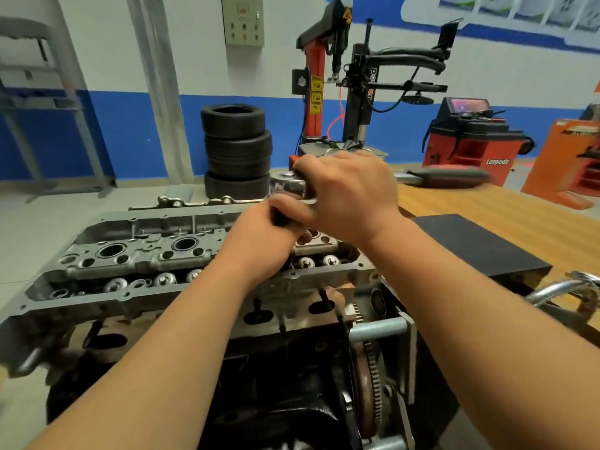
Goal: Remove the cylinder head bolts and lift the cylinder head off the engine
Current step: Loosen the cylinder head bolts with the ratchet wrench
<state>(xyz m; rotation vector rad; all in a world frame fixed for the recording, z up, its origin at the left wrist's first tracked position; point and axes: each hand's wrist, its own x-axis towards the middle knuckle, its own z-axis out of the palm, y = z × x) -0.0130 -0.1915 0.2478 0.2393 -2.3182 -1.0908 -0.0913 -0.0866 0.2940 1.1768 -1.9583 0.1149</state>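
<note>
Bolt removal is the step I judge I'm in, my left hand (276,222) and right hand (344,190) both clenched on a wrench (292,183) over the cylinder head (136,264), which sits on the engine (292,368), so next I turn steadily.
</note>
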